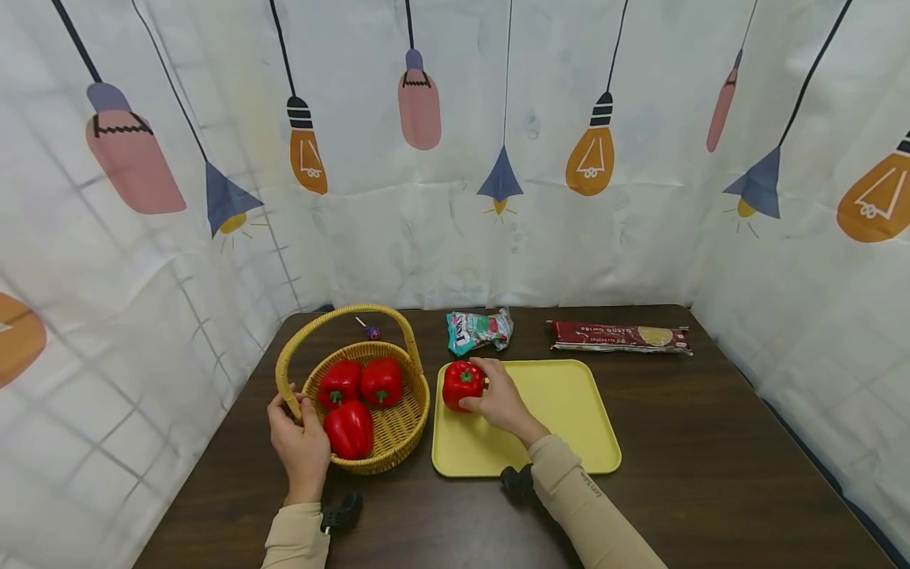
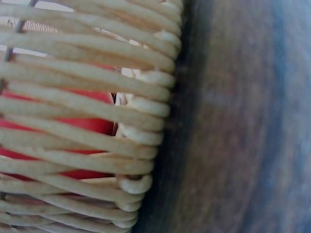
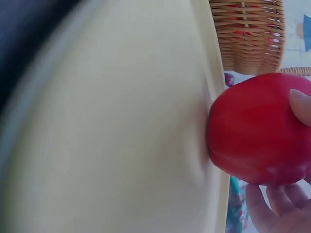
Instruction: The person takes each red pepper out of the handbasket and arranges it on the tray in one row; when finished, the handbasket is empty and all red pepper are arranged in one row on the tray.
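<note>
My right hand (image 1: 503,401) holds a red bell pepper (image 1: 462,383) at the left side of the yellow tray (image 1: 562,411). In the right wrist view the pepper (image 3: 257,128) sits between thumb and fingers, close to the tray surface; whether it touches is unclear. Three more red bell peppers (image 1: 348,429) lie in the wicker basket (image 1: 401,431) to the left of the tray. The left hand (image 1: 302,450) grips the basket's handle (image 1: 282,371) near its base on the left side. Woven basket wall (image 2: 82,131) fills much of the left wrist view, with red showing through gaps.
Behind the tray lies a teal snack packet (image 1: 479,330). A long dark red package (image 1: 620,337) lies at the back right. A small lollipop (image 1: 372,332) is behind the basket. The dark wooden table (image 1: 711,466) is bordered by white patterned curtains (image 1: 455,237).
</note>
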Available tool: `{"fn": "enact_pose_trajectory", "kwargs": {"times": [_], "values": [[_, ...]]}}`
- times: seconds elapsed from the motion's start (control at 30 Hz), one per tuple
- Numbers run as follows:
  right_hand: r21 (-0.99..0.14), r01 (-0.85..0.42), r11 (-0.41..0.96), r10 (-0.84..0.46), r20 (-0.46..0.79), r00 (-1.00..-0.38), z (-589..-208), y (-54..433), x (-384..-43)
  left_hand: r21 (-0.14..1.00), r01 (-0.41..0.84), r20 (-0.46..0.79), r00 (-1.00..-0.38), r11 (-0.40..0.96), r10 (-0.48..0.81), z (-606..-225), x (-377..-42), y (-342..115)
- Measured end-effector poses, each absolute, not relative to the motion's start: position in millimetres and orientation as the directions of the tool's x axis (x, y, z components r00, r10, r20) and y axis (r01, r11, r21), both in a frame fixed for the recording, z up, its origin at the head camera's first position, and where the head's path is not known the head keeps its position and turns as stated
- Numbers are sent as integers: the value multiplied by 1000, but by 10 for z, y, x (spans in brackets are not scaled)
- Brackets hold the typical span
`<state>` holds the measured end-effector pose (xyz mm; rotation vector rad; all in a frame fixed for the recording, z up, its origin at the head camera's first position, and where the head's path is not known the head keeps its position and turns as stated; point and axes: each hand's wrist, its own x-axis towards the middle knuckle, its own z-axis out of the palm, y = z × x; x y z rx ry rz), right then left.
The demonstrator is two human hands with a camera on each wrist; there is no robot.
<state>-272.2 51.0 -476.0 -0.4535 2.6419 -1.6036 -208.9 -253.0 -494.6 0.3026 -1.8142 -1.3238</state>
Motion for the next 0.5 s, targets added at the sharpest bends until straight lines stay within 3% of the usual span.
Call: {"fn": "enact_pose_trajectory", "kwargs": {"times": [0.5], "values": [[-886,-224,407,-310,97,-946,-4744,451,-2743,857,320,513,-609,405,-605,-4643,-1909,-2350]]}}
